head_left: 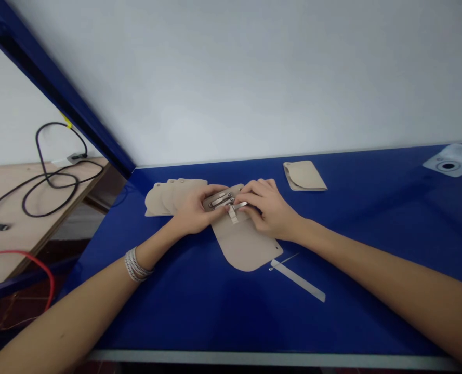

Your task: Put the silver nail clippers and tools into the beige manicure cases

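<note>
An unfolded beige case (pixel 248 246) lies on the blue table, its rounded flap toward me. My left hand (pixel 194 212) is closed on the upper left edge of the case, thumb near the metal nail clippers (pixel 220 199) held inside it. My right hand (pixel 269 210) pinches a small shiny metal tool (pixel 239 205) over the middle of the case; it looks like a nail clipper, partly hidden by the fingers. A pale strap (pixel 233 215) shows just below it. Beside the flap lie a thin metal pick (pixel 281 262) and a whitish flat strip (pixel 301 282).
Several folded beige cases (pixel 158 200) overlap left of my left hand. Another folded case (pixel 305 175) sits at the back. A translucent piece with a dark round centre (pixel 448 166) is at far right. A black cable (pixel 45 176) lies on a wooden table; a blue frame post (pixel 67 91) rises at left.
</note>
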A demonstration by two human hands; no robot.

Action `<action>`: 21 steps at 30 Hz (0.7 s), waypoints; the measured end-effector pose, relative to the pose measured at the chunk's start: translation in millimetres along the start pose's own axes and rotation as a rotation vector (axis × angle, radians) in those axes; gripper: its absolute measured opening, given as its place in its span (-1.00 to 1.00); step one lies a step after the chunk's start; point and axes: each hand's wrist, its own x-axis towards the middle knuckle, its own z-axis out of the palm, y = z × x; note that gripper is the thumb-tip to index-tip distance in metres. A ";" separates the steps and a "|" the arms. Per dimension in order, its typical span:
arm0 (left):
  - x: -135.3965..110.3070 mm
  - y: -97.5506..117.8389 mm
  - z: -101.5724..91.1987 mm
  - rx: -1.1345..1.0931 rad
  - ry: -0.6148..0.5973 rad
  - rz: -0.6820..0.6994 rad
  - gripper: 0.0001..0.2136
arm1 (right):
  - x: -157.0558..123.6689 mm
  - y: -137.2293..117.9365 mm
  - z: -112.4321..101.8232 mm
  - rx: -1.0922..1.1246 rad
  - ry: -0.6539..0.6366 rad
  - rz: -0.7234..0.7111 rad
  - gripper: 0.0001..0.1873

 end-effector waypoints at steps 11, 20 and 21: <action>0.3 -0.2 -0.6 0.018 -0.010 0.027 -0.60 | 0.5 -0.7 0.7 0.026 -0.003 0.041 -0.87; 0.3 -0.2 -0.7 -0.005 -0.020 0.015 -0.59 | 0.5 -0.5 0.0 0.045 -0.023 0.046 -0.87; 0.4 -0.1 -0.8 -0.007 -0.019 0.019 -0.59 | 0.6 -0.6 0.1 0.048 -0.024 0.049 -0.87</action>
